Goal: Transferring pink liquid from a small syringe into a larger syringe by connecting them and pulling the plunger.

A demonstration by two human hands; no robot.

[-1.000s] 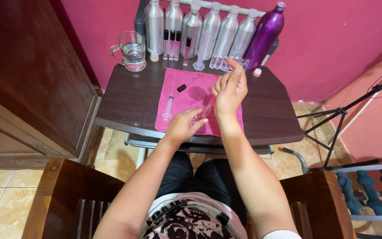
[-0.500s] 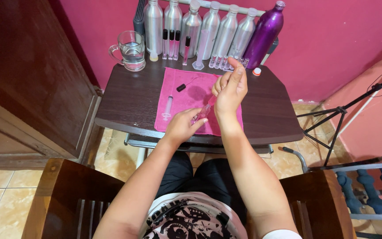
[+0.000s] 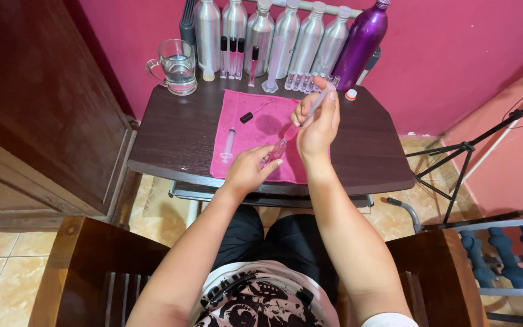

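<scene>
1. While the person sits at the dark wooden counter point(image 3: 171, 136), both hands meet above the pink cloth point(image 3: 255, 130) spread on it.
2. The right hand point(image 3: 317, 124) is raised over the cloth, its fingers point(image 3: 328, 97) pressed around a syringe point(image 3: 310, 112), with the thumb at the upper end; the pink-tinted tip slants down toward the other hand.
3. The left hand point(image 3: 246, 172) rests low at the near edge of the cloth, its fingers pinching a small clear tube point(image 3: 275, 152) that tilts up to meet the syringe tip.
4. A second syringe point(image 3: 229, 145) lies on the left part of the cloth, apart from both hands.
5. A small black cap point(image 3: 247, 117) lies near the far edge of the cloth.
6. Along the wall at the back of the counter stand silver bottles point(image 3: 286, 36) in a row, with a purple bottle point(image 3: 363, 45) at their right end.
7. Slim tubes with black caps point(image 3: 232, 57) stand in front of the silver bottles, and a cluster of small clear vials point(image 3: 301, 83) stands just beyond the right hand.
8. A glass mug point(image 3: 177, 65) holding clear liquid stands at the far left corner of the counter.
9. A small orange-and-white cap point(image 3: 351, 94) lies on the counter near the purple bottle.
</scene>
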